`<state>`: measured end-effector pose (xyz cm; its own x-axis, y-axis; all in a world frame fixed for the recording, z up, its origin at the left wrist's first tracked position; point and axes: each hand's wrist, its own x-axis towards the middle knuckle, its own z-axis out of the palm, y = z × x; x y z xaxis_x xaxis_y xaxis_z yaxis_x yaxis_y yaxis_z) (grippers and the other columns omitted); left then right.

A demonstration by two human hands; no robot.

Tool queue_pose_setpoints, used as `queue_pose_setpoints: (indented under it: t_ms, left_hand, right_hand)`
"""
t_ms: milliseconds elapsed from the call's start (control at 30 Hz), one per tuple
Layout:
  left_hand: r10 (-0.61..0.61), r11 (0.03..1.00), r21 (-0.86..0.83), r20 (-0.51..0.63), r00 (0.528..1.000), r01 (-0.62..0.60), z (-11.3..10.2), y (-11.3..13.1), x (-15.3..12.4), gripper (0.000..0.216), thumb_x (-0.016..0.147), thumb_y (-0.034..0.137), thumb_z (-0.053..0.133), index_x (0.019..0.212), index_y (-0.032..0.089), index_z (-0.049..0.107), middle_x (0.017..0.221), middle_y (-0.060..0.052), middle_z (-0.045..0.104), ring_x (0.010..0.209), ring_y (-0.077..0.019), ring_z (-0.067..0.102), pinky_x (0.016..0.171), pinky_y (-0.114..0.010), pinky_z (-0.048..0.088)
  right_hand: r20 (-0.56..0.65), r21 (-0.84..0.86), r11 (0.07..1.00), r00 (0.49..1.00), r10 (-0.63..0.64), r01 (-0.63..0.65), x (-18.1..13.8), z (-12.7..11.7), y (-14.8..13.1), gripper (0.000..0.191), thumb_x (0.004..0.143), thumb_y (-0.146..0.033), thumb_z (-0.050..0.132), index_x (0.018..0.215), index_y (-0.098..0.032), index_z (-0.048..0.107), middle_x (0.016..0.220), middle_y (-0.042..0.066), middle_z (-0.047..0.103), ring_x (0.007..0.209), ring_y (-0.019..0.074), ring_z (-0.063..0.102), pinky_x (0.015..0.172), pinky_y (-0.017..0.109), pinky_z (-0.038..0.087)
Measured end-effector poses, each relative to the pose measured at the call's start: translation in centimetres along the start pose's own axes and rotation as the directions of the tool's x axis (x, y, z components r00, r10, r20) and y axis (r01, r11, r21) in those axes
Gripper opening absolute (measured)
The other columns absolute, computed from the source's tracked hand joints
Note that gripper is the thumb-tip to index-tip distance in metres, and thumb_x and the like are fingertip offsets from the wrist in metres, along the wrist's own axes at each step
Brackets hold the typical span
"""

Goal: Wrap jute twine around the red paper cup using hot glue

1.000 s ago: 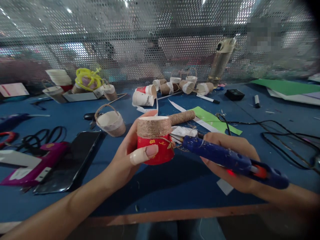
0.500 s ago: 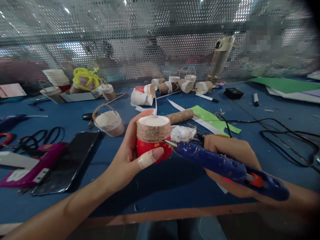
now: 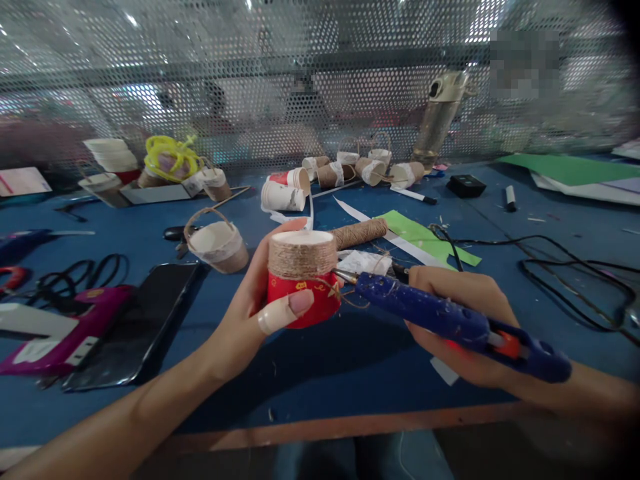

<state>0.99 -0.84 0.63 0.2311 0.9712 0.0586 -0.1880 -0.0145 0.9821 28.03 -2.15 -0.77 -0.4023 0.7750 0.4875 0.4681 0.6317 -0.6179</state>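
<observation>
My left hand (image 3: 250, 313) is wrapped round a red paper cup (image 3: 305, 303), its thumb, with a pale band on it, across the front. Twine (image 3: 303, 260) covers the cup's upper part in close rows, and a loose strand hangs at the right side. In my right hand (image 3: 465, 300) is a blue hot glue gun (image 3: 425, 307). Its metal nozzle meets the cup's right side just under the lowest twine row; whether it touches, I cannot tell. Behind the cup lies a roll of twine (image 3: 361, 233) beside a crumpled white piece (image 3: 367, 263).
On the left are a small twine-handled basket (image 3: 219, 247), a phone (image 3: 135, 327) and a magenta tool (image 3: 75, 327). Several wrapped cups (image 3: 335, 175) and a tilted bottle (image 3: 441, 120) stand before the perforated metal screen. Green paper (image 3: 420, 237) and a black cable (image 3: 550, 267) lie to the right.
The cup has turned slightly in my left hand and shifted a little left. The glue gun's nozzle has moved up along the cup's right side. The loose twine strand now shows more.
</observation>
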Motion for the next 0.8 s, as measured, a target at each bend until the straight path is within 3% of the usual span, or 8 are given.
queue_pose_setpoints:
  t_ms: [367, 600, 800]
  left_hand:
    - [-0.048, 0.996, -0.079, 0.014, 0.999, 0.049, 1.0, 0.7, 0.2, 0.089, 0.080, 0.036, 0.084, 0.160, 0.034, 0.045, 0.124, -0.007, 0.076, 0.094, -0.0336, 0.078, 0.089, -0.050, 0.064]
    - [-0.094, 0.993, -0.069, 0.010, 0.996, 0.095, 0.4, 0.8, 0.1, 0.083, 0.080, 0.041, 0.083, 0.157, 0.036, 0.052, 0.128, -0.006, 0.076, 0.109, -0.0352, 0.075, 0.092, -0.046, 0.063]
    - [-0.109, 0.987, -0.109, 0.056, 0.992, 0.115, 0.3, 0.0, 0.1, 0.075, 0.081, 0.040, 0.084, 0.151, 0.035, 0.058, 0.143, -0.005, 0.073, 0.128, -0.0397, 0.069, 0.096, -0.044, 0.063]
  right_hand:
    - [0.016, -0.014, 0.997, 0.997, 0.079, -0.079, 0.4, -0.2, -0.4, 0.026, 0.085, -0.011, 0.068, 0.073, -0.024, 0.048, 0.062, -0.006, 0.053, 0.050, 0.0104, 0.046, 0.048, 0.026, 0.035]
    - [-0.004, 0.049, 0.996, 0.997, 0.078, -0.078, 0.9, 0.1, -0.2, 0.025, 0.082, -0.006, 0.065, 0.072, -0.023, 0.050, 0.062, -0.006, 0.052, 0.052, 0.0099, 0.046, 0.049, 0.026, 0.034]
    - [-0.157, 0.166, 0.977, 0.975, 0.160, -0.134, 1.0, 0.6, 0.1, 0.024, 0.092, -0.016, 0.072, 0.077, -0.025, 0.056, 0.065, -0.006, 0.055, 0.055, 0.0117, 0.052, 0.054, 0.028, 0.044]
